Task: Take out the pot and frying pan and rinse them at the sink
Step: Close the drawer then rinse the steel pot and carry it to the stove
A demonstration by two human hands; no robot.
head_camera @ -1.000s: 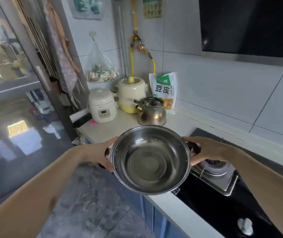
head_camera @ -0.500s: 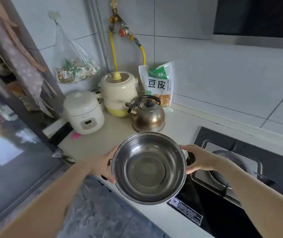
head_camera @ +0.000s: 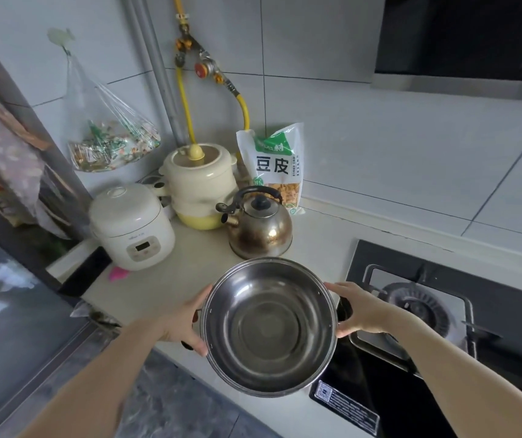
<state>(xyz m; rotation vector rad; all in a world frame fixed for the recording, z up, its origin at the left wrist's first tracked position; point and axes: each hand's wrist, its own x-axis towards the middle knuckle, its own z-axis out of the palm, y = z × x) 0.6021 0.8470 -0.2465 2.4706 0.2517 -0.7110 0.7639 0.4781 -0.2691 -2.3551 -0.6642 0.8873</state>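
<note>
A shiny stainless steel pot point(head_camera: 269, 327), empty inside, hangs over the front edge of the white counter point(head_camera: 183, 279), between the counter and the stove. My left hand point(head_camera: 183, 324) grips its dark left side handle. My right hand point(head_camera: 360, 311) grips the dark right handle, just above the stove's edge. No frying pan and no sink are in view.
A metal kettle point(head_camera: 259, 229) stands right behind the pot. A white rice cooker point(head_camera: 133, 226), a cream stew pot point(head_camera: 199, 184) and a bag of bean curd point(head_camera: 275, 165) sit at the back. The black gas stove point(head_camera: 421, 308) is to the right.
The pot and both hands have moved forward over the counter, closer to the kettle. The view has tilted down toward the counter and stove.
</note>
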